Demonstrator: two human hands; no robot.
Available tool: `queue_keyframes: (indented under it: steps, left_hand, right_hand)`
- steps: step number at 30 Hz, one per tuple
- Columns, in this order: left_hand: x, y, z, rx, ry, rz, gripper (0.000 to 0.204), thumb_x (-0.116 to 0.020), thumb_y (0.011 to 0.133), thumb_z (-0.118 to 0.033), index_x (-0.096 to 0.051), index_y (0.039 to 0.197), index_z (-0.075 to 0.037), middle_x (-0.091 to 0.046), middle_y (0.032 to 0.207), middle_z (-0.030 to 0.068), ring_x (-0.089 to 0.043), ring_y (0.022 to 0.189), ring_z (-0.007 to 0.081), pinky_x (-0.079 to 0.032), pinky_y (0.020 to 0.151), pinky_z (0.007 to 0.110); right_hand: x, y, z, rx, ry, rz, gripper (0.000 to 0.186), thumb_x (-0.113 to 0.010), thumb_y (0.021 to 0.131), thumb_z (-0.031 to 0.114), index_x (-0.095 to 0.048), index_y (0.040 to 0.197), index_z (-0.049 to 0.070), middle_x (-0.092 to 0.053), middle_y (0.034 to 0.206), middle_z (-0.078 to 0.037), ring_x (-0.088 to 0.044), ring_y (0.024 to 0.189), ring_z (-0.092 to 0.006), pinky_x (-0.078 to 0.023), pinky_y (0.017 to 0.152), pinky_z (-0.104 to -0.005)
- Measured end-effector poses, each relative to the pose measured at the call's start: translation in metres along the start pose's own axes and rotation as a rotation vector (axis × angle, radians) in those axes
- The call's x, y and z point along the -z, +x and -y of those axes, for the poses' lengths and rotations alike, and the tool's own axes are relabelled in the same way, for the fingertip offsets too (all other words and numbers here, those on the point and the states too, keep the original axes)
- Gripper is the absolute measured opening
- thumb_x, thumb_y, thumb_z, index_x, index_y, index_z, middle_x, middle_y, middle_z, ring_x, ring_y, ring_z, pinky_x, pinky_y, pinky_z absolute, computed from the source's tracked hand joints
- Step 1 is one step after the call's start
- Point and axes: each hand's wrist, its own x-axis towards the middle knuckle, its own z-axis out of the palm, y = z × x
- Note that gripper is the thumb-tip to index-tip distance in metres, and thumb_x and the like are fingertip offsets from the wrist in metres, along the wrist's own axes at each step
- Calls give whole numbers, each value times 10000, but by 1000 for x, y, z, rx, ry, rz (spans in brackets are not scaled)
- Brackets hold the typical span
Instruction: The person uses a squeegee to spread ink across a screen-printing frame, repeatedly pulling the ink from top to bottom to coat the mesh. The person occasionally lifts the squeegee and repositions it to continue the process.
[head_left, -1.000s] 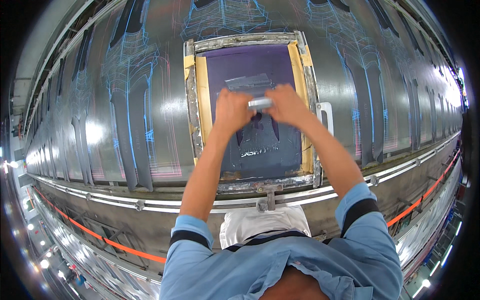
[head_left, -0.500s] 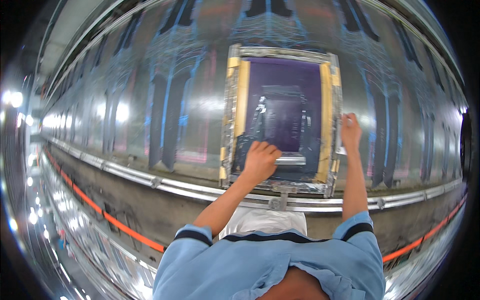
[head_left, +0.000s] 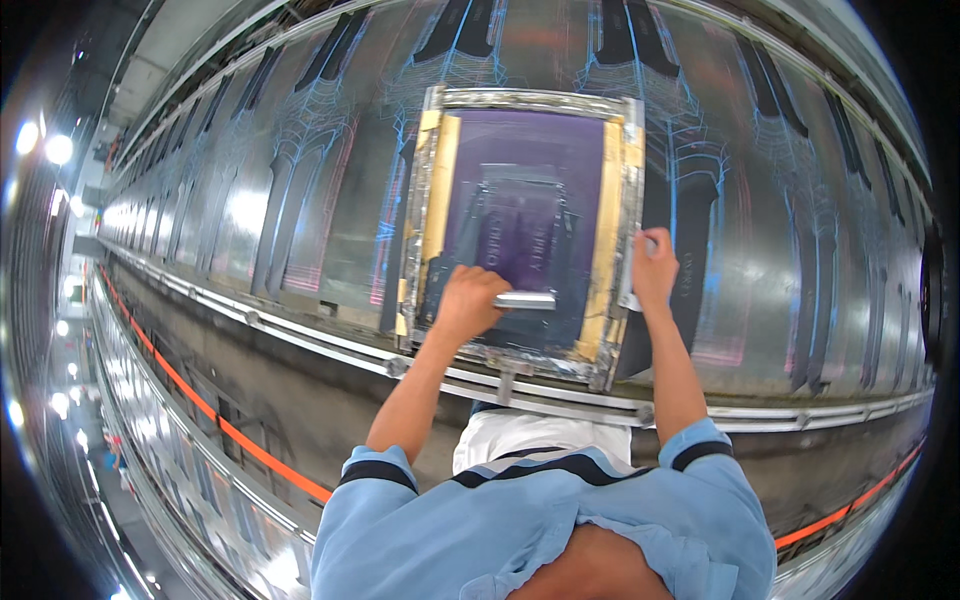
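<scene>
My left hand (head_left: 471,300) grips a pale squeegee bar (head_left: 528,301) low on the purple screen mesh (head_left: 528,150), which has a darker band around a faint rectangle. My right hand (head_left: 652,262) is closed on the white handle (head_left: 629,300) at the right side of the screen's scuffed metal frame (head_left: 532,99), lined with yellow strips along its sides. The frame lies over the long printing table (head_left: 335,220). A dark printed piece (head_left: 688,300) shows just right of it.
Dark pieces (head_left: 440,30) with blue and pink lines repeat along the table. A metal rail (head_left: 760,417) follows the near edge, with an orange strip (head_left: 260,445) below it. Bright lights (head_left: 59,149) show at the far left.
A second ago both hands held the bar higher on the mesh; now my left holds it lower and my right grips the handle. The screen has shifted against the table's pattern since half a second ago.
</scene>
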Motion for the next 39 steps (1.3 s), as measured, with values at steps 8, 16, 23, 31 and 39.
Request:
queue_keyframes:
  steps: [8, 16, 23, 31, 39]
  left_hand:
    - [66, -81, 99, -65, 18, -63, 283, -830, 606, -70, -739, 865, -137, -700, 834, 11, -646, 794, 234, -434, 766, 390]
    - [72, -88, 112, -117, -58, 70, 267, -868, 617, -130, -737, 848, -154, -696, 811, 4, -646, 766, 231, -417, 754, 389]
    - [66, 31, 180, -94, -34, 139, 236, -864, 693, -243, -738, 854, -124, -696, 790, 64, -676, 793, 281, -438, 771, 426]
    - [68, 127, 217, -72, -7, 152, 242, -868, 692, -281, -765, 831, -113, -724, 808, 99, -672, 751, 315, -440, 758, 440]
    - [55, -11, 159, -71, -127, 130, 211, -855, 641, -179, -734, 807, -129, -692, 770, 70, -665, 753, 277, -448, 776, 422]
  right_hand:
    - [-111, -39, 89, -95, 34, 17, 223, -676, 955, 274, -608, 984, 64, -697, 864, -195, -680, 801, -425, -502, 713, -478]
    - [-112, -34, 86, -237, -120, 85, 228, -675, 956, 290, -616, 1003, 76, -705, 877, -218, -679, 817, -449, -511, 725, -504]
    - [-115, -3, 115, 74, -342, 235, 318, -696, 923, 398, -679, 1032, 100, -732, 1018, -176, -661, 1048, -396, -500, 931, -478]
    - [-197, 44, 208, 517, -370, 742, 313, -785, 822, 372, -730, 940, 88, -721, 933, -130, -645, 950, -318, -468, 873, -439]
    - [-153, -91, 191, 553, -353, 775, 274, -832, 701, 183, -670, 896, 78, -673, 826, -118, -651, 911, -305, -452, 902, -426]
